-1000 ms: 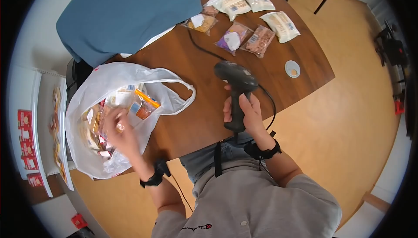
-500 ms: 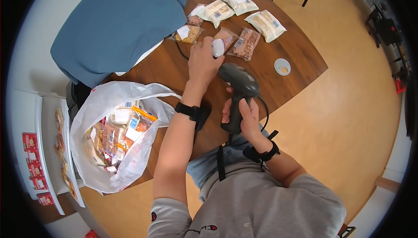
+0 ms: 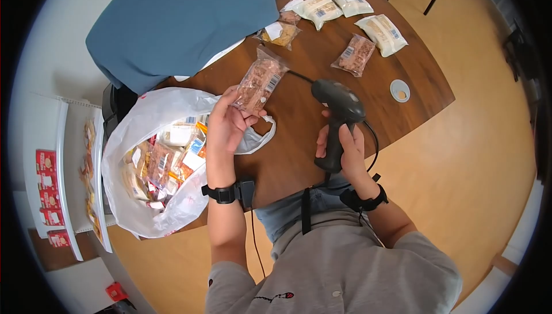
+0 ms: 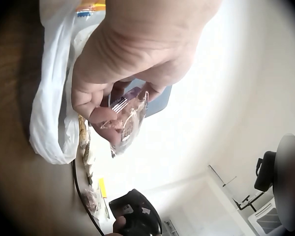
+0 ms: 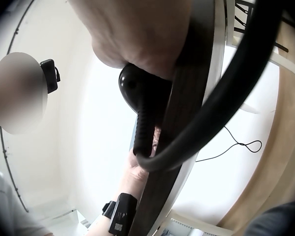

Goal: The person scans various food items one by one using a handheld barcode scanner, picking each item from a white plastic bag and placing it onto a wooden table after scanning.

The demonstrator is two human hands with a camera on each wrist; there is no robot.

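Note:
My left hand (image 3: 226,129) holds a clear plastic packet (image 3: 257,87) of pinkish-brown pieces above the table, its barcode facing up. In the left wrist view thumb and fingers pinch the packet (image 4: 125,123) by its edges, and a purple patch shows on it. My right hand (image 3: 352,150) grips a black handheld barcode scanner (image 3: 338,101) by its handle, with the scanner's head pointing towards the packet. From the right wrist, the scanner (image 5: 132,88) is seen from below. An open white plastic bag (image 3: 126,199) full of packaged food stands left of the left hand.
Three white packs (image 3: 382,33), a similar pinkish packet (image 3: 355,55) and a yellowish packet (image 3: 280,35) lie at the table's (image 3: 322,61) far side. A blue cloth (image 3: 178,20) covers something at the back left. The scanner's cable (image 3: 376,141) loops beside the right hand. Shelves (image 3: 75,170) stand far left.
My left hand left the bag, reached to the packet with the purple label, and has brought a packet back to the left of the scanner. That packet's spot on the table is bare.

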